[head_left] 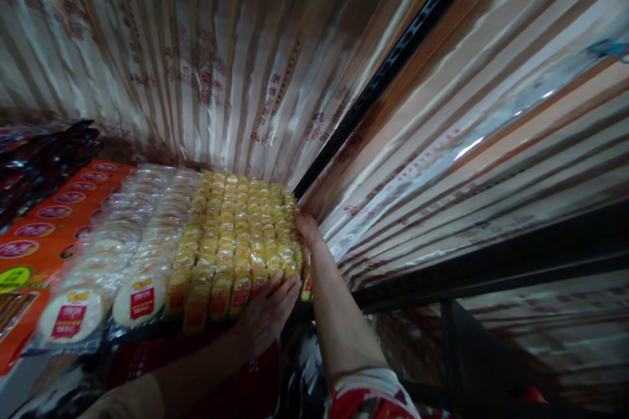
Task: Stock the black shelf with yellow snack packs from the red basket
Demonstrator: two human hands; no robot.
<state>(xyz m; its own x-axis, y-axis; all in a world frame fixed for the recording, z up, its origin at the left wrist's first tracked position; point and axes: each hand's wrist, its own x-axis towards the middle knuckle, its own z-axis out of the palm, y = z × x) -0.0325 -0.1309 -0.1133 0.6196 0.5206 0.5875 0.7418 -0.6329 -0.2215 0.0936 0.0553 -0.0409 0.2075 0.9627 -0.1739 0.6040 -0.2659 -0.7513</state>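
Rows of small yellow-wrapped snack packs (240,229) stand closely packed on a dark shelf. My left hand (270,304) lies against their front face near the right corner, its fingers stretched out and pointing right. At the right side of the same rows, beside a dark upright post, my right hand (307,229) touches the outermost packs; most of its fingers are hidden. Left of the yellow packs are two rows of round, pale crackers in clear wrap (140,301), with red labels on the front ones.
Orange boxes (29,242) with oval logos and dark shiny packets (44,157) are farther left. A black perforated post (393,65) rises by the right end. Plastic-wrapped, striped stacks with printed writing (236,65) fill the back and right. A dark shelf beam (491,255) runs rightward.
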